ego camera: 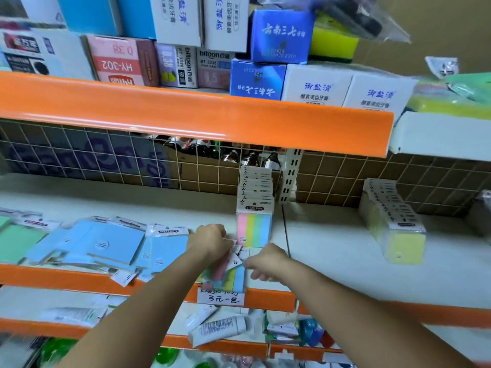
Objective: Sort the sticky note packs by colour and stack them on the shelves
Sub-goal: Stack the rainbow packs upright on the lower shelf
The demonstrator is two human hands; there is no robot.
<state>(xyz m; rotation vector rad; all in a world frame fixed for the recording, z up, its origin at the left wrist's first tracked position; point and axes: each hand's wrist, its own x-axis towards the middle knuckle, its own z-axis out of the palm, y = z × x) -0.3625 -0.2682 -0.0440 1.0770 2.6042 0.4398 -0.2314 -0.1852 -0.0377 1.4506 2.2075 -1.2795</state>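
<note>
Both hands work at the front edge of the middle shelf (345, 266), a white board with an orange lip. The left hand (211, 239) is curled over the top of a multicolour sticky note pack (231, 277), fingers pinching its upper end; the pack hangs tilted over the shelf lip, its pink, yellow and blue stripes partly blurred. The right hand (265, 261) sits just beside the pack's right edge with fingers loosely curled; whether it grips the pack cannot be told. Directly behind the hands, a row of multicolour packs (255, 205) stands upright, running back to the wire grid, the front one showing pink, yellow, green and blue stripes. To the left, blue packs (106, 244) lie loose and overlapping, with green packs (16, 241) at the far left. To the right, well apart, a row of yellow packs (396, 224) stands leaning. A handwritten price label (220, 297) is fixed to the lip below the held pack.
</note>
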